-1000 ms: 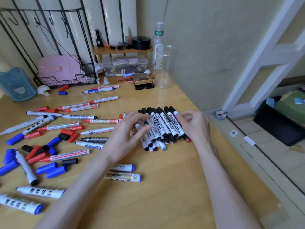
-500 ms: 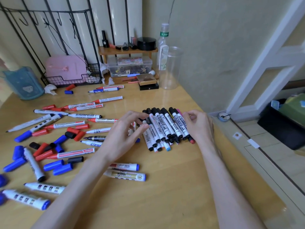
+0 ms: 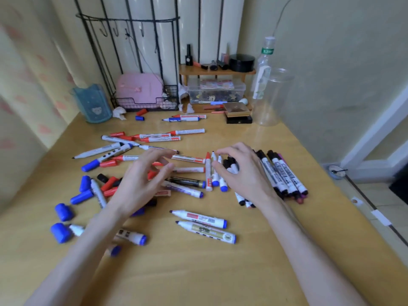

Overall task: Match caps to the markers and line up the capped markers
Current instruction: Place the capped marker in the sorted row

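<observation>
At the lower left of the wooden table lie loose blue caps. Above them is a scatter of red and blue markers, most with their long axes across the frame. The left hand hovers over this scatter with thumb and fingers apart and loosely bent, holding nothing; its forearm hides several markers beneath it. In the lower centre two uncapped markers lie side by side, tips to the left and blue ends to the right. Just left of the right hand three markers run up the frame, tips toward the top. That hand arches over the line of black-capped markers (caps toward the far edge, tilted slightly left), fingers curled down among them; whether they pinch one is hidden.
</observation>
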`<action>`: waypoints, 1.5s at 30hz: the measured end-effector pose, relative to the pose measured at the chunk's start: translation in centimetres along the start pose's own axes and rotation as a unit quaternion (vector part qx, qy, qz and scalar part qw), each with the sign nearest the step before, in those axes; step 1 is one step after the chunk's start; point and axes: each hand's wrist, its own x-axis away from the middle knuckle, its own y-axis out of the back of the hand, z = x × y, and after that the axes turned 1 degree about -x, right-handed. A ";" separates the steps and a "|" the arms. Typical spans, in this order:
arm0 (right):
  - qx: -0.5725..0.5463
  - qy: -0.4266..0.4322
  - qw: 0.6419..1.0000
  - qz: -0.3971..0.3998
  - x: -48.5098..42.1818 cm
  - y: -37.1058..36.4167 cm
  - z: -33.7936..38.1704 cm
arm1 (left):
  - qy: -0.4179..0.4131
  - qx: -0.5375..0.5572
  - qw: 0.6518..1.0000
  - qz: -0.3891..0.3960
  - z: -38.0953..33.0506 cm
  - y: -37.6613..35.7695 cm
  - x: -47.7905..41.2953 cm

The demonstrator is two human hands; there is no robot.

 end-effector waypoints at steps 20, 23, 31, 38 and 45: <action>0.086 -0.013 0.987 0.137 -11.4 -13.0 7.6 | 0.083 -0.089 0.982 -0.145 8.0 8.4 4.1; 0.112 -0.050 0.976 0.179 -13.0 -14.5 8.2 | 0.099 -0.092 0.977 -0.164 8.4 9.0 4.2; 0.048 -0.065 0.970 0.231 -14.3 -15.1 8.1 | 0.109 -0.103 0.977 -0.154 9.0 9.3 4.3; -0.128 -0.017 0.978 0.162 -13.1 -11.8 8.1 | 0.111 -0.107 0.973 -0.173 9.5 9.6 4.4; -0.100 0.041 0.967 0.231 -7.8 -7.5 7.7 | 0.118 -0.120 0.982 -0.089 9.2 9.5 4.5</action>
